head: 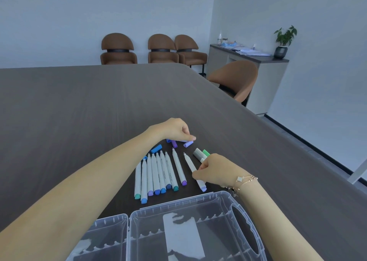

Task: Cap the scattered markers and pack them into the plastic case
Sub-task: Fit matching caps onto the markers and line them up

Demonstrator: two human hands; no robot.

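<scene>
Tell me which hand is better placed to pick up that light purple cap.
Left. The left hand already has its fingertips on the light purple cap, while the right hand grips an uncapped marker.

Nine uncapped markers, about five loose caps, one open plastic case, four chairs, one plant

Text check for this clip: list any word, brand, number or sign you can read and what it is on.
Nothing can be read with confidence.
Markers: small dark print runs along several white barrels, too small and blurred to read.
Plastic case: a pale label strip lies inside, no legible text.
Papers on the cabinet: too far away to read.
No signs on the walls.
</scene>
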